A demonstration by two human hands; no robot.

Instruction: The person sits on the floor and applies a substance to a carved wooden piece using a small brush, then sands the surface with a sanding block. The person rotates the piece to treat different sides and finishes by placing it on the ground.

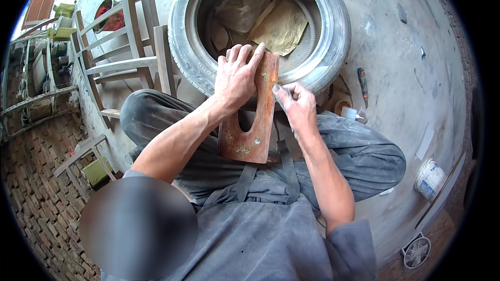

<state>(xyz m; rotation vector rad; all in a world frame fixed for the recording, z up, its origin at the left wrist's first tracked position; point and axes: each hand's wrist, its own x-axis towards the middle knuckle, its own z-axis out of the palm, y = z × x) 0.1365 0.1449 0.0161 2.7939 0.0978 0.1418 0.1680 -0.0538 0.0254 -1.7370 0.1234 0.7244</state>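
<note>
A reddish-brown wooden board [264, 109] with a curved cut-out and a few pale filled spots slants from my lap to the near rim of a large grey tyre [333, 36]. Over its upper left part lies my left hand [237, 75], gripping the board with the thumb along its face near the top end. My right hand [299, 105] is closed at the board's right edge, its thumb pressed forward close to the wood. A greyish patch shows at that thumb; whatever the curled fingers hold is hidden.
Inside the tyre lie a brown paper sheet [281, 25] and a crumpled plastic bag [244, 8]. Wooden frames [125, 62] stand at the left. To the right are a screwdriver-like tool [363, 86], a small translucent bottle [350, 113], a white bucket [431, 178] and a fan [416, 252].
</note>
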